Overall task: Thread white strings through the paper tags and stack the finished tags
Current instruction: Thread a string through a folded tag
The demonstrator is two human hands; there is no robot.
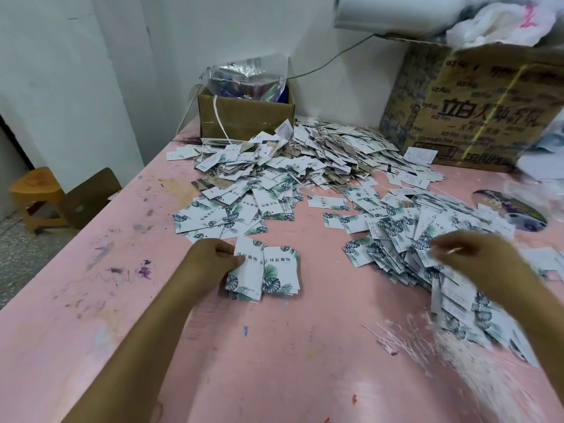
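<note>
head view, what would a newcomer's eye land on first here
The heap of leaf-printed paper tags across the far side of the pink table. Nearer, the left hand grips a small tag stack, while the blurred right hand hangs over a second tag pile on the right.

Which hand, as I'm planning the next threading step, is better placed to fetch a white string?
Probably right. The right hand is over the loose tag pile, close to the white strings lying beside it. The left hand grips the small tag stack in the middle: occupied and farther away.
</note>
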